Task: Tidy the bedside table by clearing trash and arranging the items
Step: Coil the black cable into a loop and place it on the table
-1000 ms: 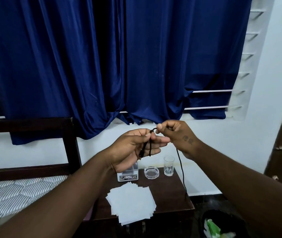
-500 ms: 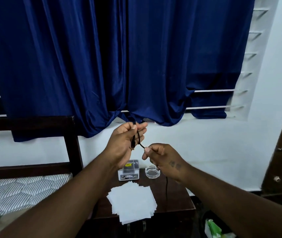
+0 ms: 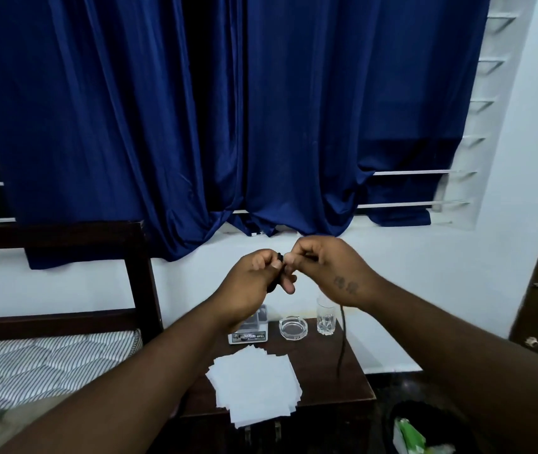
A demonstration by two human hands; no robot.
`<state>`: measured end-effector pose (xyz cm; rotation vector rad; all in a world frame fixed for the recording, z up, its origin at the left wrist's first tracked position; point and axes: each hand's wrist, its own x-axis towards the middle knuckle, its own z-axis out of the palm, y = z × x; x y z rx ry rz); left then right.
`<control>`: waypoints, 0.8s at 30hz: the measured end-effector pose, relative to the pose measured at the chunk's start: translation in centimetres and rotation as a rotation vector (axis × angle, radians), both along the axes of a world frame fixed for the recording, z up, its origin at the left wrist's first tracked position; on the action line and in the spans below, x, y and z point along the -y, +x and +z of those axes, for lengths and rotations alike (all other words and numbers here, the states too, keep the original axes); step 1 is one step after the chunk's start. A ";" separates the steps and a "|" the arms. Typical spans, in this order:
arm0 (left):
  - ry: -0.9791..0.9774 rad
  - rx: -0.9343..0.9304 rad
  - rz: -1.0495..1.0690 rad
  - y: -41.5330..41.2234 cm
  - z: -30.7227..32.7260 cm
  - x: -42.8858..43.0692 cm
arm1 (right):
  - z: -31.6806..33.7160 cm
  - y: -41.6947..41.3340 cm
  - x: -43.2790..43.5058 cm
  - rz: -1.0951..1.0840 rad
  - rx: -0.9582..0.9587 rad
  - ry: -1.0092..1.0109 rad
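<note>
We saw the left forearm point(image 3: 150, 371) and the right forearm point(image 3: 441, 339) bare right to the edge of view. On the back of the right hand point(image 3: 330, 270), close to the wrist, we made out a small dark tattoo point(image 3: 345, 285): two marks side by side, too blurred to read.

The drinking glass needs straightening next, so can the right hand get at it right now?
Probably not yet: the right hand pinches the black cable; otherwise the glass stands close below with nothing between.
</note>
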<state>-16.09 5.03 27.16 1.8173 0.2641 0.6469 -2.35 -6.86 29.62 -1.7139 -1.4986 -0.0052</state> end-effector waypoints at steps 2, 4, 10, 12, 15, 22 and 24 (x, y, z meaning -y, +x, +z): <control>-0.029 -0.017 -0.040 -0.3 0.2 0.3 | 0.6 0.9 0.0 -0.020 0.007 0.037; -0.059 -0.023 -0.085 -0.5 0.4 0.7 | 0.8 1.5 0.0 -0.011 -0.006 0.037; -0.225 0.047 -0.212 -0.9 0.5 1.6 | 1.2 2.4 0.3 0.085 -0.270 0.151; -0.286 0.097 -0.246 -1.0 0.8 2.1 | 0.6 2.4 0.3 0.075 -0.345 0.146; -0.393 0.202 -0.305 -1.0 1.5 3.0 | -1.1 2.5 -0.1 0.067 -0.504 0.160; -0.551 0.409 -0.292 -0.3 2.7 3.8 | -5.7 0.3 -0.8 0.088 -0.675 0.082; -0.543 0.424 -0.233 0.0 2.4 3.1 | -6.3 -0.6 -0.6 0.114 -0.666 0.065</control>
